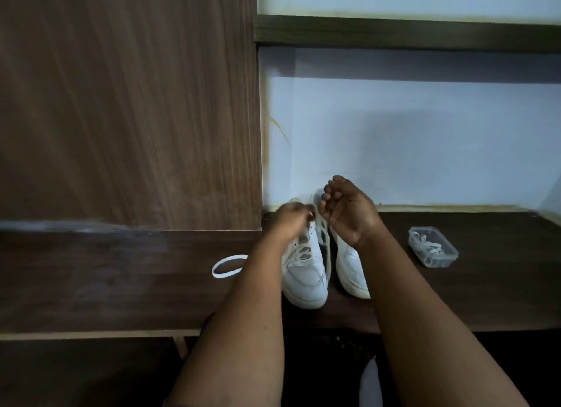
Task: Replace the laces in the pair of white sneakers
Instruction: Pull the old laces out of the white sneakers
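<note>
Two white sneakers stand side by side on the dark wooden desk [121, 285], toes toward me. The left sneaker [305, 273] carries a white lace through its eyelets. My left hand [288, 221] is over its ankle opening, fingers curled and pinching the lace end. The right sneaker [350, 267] is partly hidden behind my right hand [346, 212], which hovers above it with fingers curled; what it holds I cannot make out. A loose white lace [226, 265] lies looped on the desk to the left.
A clear plastic box [432, 250] with white laces inside sits on the desk at the right. A tall wooden panel [130, 103] rises at the back left, and a shelf [406, 33] crosses the pale wall above.
</note>
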`<state>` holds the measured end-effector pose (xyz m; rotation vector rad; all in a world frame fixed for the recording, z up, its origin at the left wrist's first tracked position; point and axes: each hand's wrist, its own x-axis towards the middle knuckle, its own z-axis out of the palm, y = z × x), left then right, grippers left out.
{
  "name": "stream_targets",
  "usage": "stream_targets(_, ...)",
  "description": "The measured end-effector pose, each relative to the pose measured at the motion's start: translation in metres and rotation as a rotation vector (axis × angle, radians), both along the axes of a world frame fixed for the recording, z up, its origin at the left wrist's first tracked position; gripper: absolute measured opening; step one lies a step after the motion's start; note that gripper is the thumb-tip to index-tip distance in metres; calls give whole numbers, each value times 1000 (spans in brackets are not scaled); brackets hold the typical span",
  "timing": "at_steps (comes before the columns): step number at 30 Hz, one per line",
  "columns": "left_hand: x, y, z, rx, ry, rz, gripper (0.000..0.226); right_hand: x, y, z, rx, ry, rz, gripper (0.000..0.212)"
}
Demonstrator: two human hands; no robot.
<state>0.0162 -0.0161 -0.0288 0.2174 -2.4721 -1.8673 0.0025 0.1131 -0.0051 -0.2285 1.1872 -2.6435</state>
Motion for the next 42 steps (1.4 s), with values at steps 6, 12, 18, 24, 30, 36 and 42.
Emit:
stream_targets(6,2,-58,40,1053,249,350,23,-16,12,-59,1326,244,-100,17)
stream_targets(12,-9,-90,8,361,26,410,33,-12,7,-75,1402,377,-93,26)
stream_targets(18,-11,-59,-28,-709,-261,-35,42,-14,-3,-76,1445,516,-141,15)
stream_targets(24,-10,-16,-24,-653,31,-211,22,-18,-3,-74,1624,562,-152,10)
stream_targets(30,-11,-6,-40,-809,-47,-228,31,-8,-11,-68,1767,632,-36,19)
stream_targets(36,-10,4,-42,-762,-24,-168,36,-10,-10,-68,1904,687,4,30)
stream_targets(42,-9,-3,-42,-827,-18,-138,46,-15,-8,-79,1697,665,-236,20)
